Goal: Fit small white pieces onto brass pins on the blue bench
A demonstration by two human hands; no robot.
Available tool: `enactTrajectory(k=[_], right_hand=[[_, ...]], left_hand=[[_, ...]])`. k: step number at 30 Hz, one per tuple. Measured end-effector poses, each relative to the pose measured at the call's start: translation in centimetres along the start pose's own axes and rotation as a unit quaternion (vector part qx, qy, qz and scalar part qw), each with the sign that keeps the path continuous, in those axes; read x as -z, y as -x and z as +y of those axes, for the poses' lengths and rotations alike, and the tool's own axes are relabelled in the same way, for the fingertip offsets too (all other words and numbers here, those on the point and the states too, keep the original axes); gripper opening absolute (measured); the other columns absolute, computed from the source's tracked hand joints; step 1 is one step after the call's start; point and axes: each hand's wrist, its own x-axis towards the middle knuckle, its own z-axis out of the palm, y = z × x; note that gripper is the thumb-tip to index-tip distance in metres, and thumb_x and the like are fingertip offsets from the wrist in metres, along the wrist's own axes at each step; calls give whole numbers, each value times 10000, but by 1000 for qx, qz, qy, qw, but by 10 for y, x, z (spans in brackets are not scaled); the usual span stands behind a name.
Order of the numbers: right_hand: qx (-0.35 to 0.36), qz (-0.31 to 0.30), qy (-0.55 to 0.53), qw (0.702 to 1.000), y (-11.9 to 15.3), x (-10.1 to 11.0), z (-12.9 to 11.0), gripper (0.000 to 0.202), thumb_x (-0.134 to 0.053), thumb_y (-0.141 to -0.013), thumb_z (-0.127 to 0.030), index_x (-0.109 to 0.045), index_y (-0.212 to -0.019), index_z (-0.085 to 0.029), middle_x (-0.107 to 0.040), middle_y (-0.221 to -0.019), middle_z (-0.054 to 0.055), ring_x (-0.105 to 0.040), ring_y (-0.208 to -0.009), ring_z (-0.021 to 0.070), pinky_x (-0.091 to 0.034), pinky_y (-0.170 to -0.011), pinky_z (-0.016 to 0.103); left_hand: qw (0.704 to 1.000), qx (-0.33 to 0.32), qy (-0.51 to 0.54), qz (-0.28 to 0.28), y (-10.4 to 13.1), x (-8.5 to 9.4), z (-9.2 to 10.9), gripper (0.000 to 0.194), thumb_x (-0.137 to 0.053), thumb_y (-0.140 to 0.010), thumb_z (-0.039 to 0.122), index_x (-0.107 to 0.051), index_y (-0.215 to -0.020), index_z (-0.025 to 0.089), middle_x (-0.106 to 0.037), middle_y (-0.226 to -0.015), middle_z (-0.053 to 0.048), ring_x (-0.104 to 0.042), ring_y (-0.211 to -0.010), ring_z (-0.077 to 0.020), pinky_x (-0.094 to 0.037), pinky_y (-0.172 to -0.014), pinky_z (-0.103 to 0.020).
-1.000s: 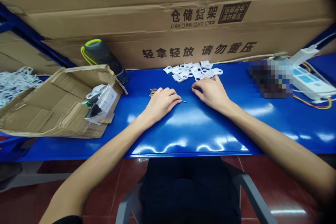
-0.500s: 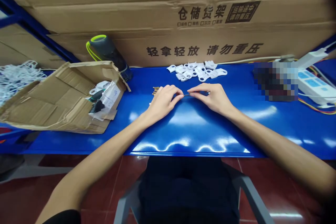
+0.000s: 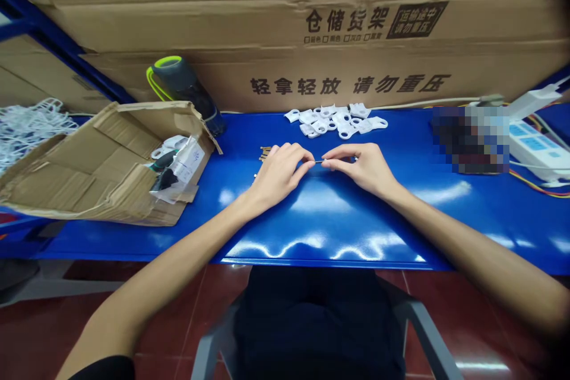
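Observation:
A thin, dark, pin-like piece (image 3: 318, 161) spans the small gap between my two hands, just above the blue table (image 3: 320, 231). My left hand (image 3: 285, 173) pinches one end of it between thumb and forefinger. The other end is pinched by the fingertips of my right hand (image 3: 363, 166). Its exact kind is too small to make out. Several brass-coloured screw-like pieces (image 3: 264, 152) lie just behind my left hand, partly hidden by it. Beyond both hands lies a loose heap of flat white parts with round holes (image 3: 345, 122).
An open cardboard box (image 3: 133, 181) with a bagged item stands at the left, a dark cylinder with a green loop (image 3: 184, 86) behind it. White looped pieces (image 3: 31, 130) are piled far left. A power strip (image 3: 534, 142) with cables sits at the right. Large cardboard (image 3: 267, 24) backs the table.
Both hands keep their pinch on the thin piece, with almost no movement. The whole view has shifted very slightly.

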Motion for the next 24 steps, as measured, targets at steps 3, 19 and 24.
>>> enactTrajectory(k=[3,19,24], right_hand=[[-17,4,-18,1000,0,1,-2,194,-827,-876,-429,-872,-908,-243,-839,-869,32,-784,-809,257,-602,-829,380],[-62,-34,-86,994,2,0,-1,234,-799,-902,-456,-868,-904,-233,-842,-863,35,-809,-842,258,-632,-878,369],[-26,-32,-21,999,4,0,0,214,-768,-932,-442,-877,-914,-259,-849,-906,19,-809,-884,266,-622,-905,378]], left_hand=[[1000,-16,-20,9,0,1,1,228,-509,-1136,351,-683,-1101,208,-761,-1114,-41,-636,-1000,-233,-386,-861,-384],[977,-97,-184,38,0,4,5,320,-438,-1154,351,-699,-1139,165,-771,-1095,-93,-655,-957,-258,-388,-829,-414],[969,-114,-217,36,1,4,6,330,-410,-1161,316,-698,-1132,158,-767,-1079,-100,-657,-956,-259,-388,-830,-410]])
